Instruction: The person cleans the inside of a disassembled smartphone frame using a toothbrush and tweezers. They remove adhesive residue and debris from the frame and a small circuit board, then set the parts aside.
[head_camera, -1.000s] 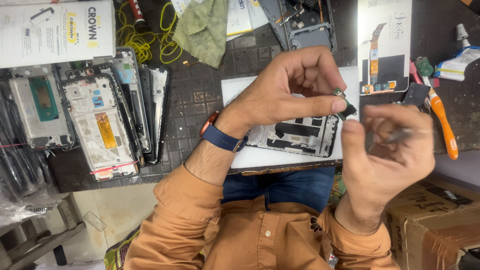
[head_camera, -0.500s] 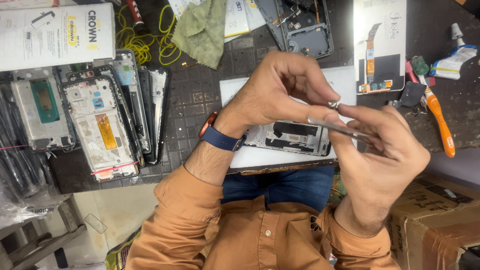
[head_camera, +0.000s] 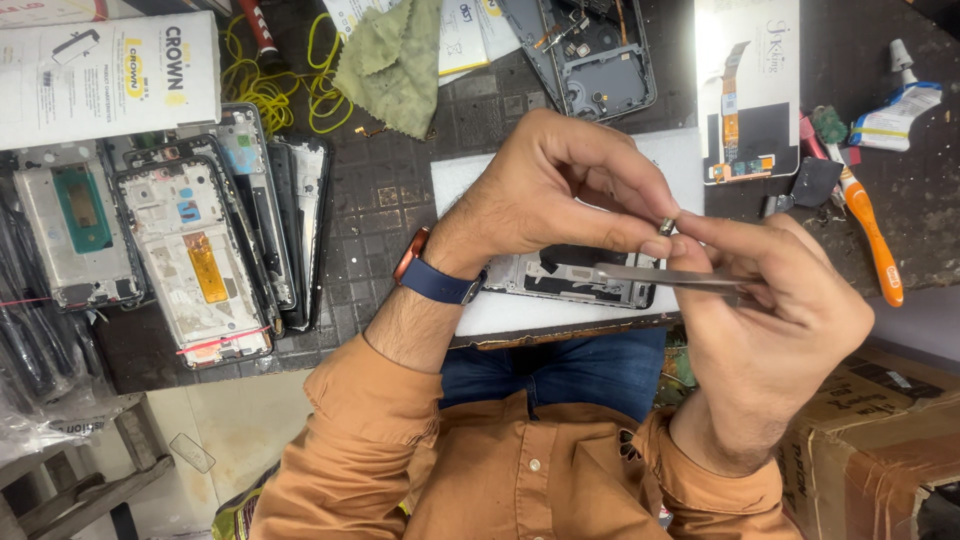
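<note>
head view, looking down on a dark gridded counter (head_camera: 380, 215). left hand (head_camera: 545, 190) and right hand (head_camera: 775, 335) meet above the near edge, fingertips touching. left hand is pinched narrow, thumb and forefinger closed on a tiny metallic part (head_camera: 666, 226). right hand is closed around slim metal tweezers (head_camera: 650, 276), which lie flat and point left under the left thumb; i cannot tell if the tips touch the part. blue-strap watch (head_camera: 432, 275) on the left wrist.

directly under the hands: an opened phone frame (head_camera: 560, 282) on a white mat (head_camera: 500, 180). the hands cover most of its middle and right end, only the left part and lower edge show.

around:
- left: a row of stripped phone frames (head_camera: 190, 255), side by side and overlapping, with a white box (head_camera: 105, 75) just beyond them.
- far middle: green cloth (head_camera: 390, 65) next to yellow cable (head_camera: 275, 85); another open phone back (head_camera: 600, 60) to its right.
- far right: white card with an orange flex cable (head_camera: 745, 85), touching the mat's far right corner.
- right: orange-handled screwdriver (head_camera: 870, 235) lying near to far, glue tube (head_camera: 900, 105) beyond it.
- near right: cardboard box (head_camera: 880, 440), below counter level, partly hidden by the right forearm.

orange sleeves and blue jeans fill the near middle.
</note>
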